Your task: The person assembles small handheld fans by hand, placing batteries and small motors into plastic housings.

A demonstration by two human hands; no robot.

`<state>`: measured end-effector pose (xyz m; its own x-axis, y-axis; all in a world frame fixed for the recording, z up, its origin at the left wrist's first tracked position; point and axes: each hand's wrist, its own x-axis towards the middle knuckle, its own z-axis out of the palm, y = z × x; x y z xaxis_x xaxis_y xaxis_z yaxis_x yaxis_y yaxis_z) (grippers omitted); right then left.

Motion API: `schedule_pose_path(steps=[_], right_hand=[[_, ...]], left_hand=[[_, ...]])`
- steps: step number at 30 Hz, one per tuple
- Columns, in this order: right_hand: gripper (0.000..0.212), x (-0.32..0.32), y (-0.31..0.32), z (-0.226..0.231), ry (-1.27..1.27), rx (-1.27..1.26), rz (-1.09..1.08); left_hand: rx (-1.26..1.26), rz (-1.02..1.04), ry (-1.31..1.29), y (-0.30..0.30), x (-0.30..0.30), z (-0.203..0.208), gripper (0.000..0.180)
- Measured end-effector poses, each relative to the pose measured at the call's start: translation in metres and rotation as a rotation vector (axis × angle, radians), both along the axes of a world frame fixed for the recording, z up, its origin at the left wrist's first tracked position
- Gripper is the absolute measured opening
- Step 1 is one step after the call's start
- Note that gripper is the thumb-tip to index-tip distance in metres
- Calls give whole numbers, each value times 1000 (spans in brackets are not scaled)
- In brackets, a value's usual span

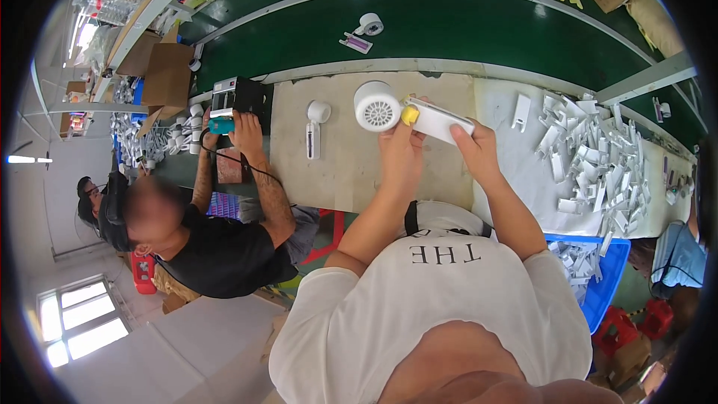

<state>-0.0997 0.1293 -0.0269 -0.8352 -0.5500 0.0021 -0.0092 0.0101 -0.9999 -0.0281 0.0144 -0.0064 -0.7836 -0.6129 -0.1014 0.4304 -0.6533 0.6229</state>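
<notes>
A white handheld fan [378,107] with a round, slotted grille is held above the worktable, its long handle [437,121] slanting down to the right. My left hand [402,151] is closed round the part where the head meets the handle, and a small yellow piece [409,114] covers or sits at the thumb tip. With thumb and fingers my right hand [477,148] grips the far end of the handle. Left of my hands, another white fan [314,131] lies on the beige table mat [348,168], the inside of its handle showing.
Loose white handle covers [591,153] are heaped at the right, with more in a blue bin [612,284] below. On the left a co-worker [224,232] handles a teal tool [222,126] beside a black device [253,99]. A fan part [370,25] lies on the green surface behind.
</notes>
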Motion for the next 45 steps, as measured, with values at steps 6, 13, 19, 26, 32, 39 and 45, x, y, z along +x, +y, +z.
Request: schedule_pose_path(steps=[6,13,19,26,32,39,45], right_hand=[[42,-1,-24,17,154,280,94],[46,-10,-33,28,432,472,93],[46,-10,-33,24,444,508,57],[42,-6,-26,22,439,276,4],[37,-10,-19,1,165,85,100],[59,-1,-18,24,826,289,54],[57,2,-10,3,683,312,279]], left_hand=[[257,-16,-152,-25,-13,-44,29],[407,-116,-56,-34,-20,-68,31],[396,-89,-107,-33,-22,-65,31],[297,-63,-58,-24,-14,-47,32],[257,-94,34,-20,-2,-41,32],[-55,149,-172,-15,6,-34,31],[-88,117,-267,-11,10,-44,23]])
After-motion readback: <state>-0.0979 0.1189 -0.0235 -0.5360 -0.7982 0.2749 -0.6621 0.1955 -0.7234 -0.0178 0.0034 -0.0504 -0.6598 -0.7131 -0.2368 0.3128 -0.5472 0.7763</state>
